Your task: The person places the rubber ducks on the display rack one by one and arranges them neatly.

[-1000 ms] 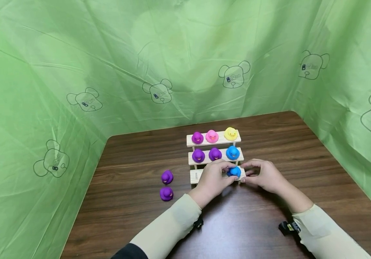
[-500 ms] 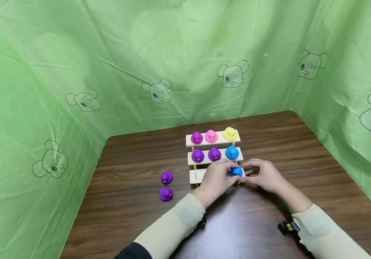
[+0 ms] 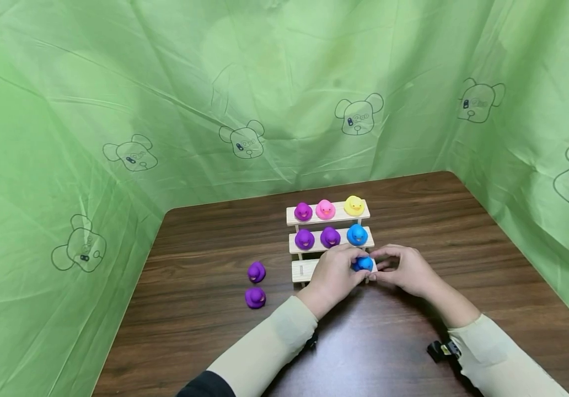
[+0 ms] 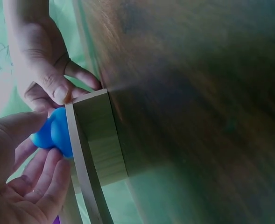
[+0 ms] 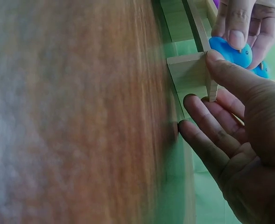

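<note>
A three-step wooden display stand (image 3: pixel 304 269) stands on the table. My left hand (image 3: pixel 333 274) pinches a blue rubber duck (image 3: pixel 365 263) at the right end of its lowest step. In the left wrist view, that duck (image 4: pixel 57 133) has its base against the board, between thumb and fingers. My right hand (image 3: pixel 406 269) grips the step's right end, its thumb (image 5: pixel 216 58) on the board's corner beside the duck. The other right fingers reach past the end, partly hidden. My left hand covers the middle of the lowest step in the head view.
Another blue duck (image 3: pixel 357 235) and two purple ducks fill the middle step. A purple, a pink (image 3: pixel 325 209) and a yellow duck (image 3: pixel 354 205) line the top step. Two purple ducks (image 3: pixel 256 298) lie on the table (image 3: pixel 190 331) left of the stand. Green cloth (image 3: pixel 284 110) surrounds the table.
My left hand has slid the blue duck slightly to the right along the lowest step, closer to its end. The right hand stays at the stand's right end.
</note>
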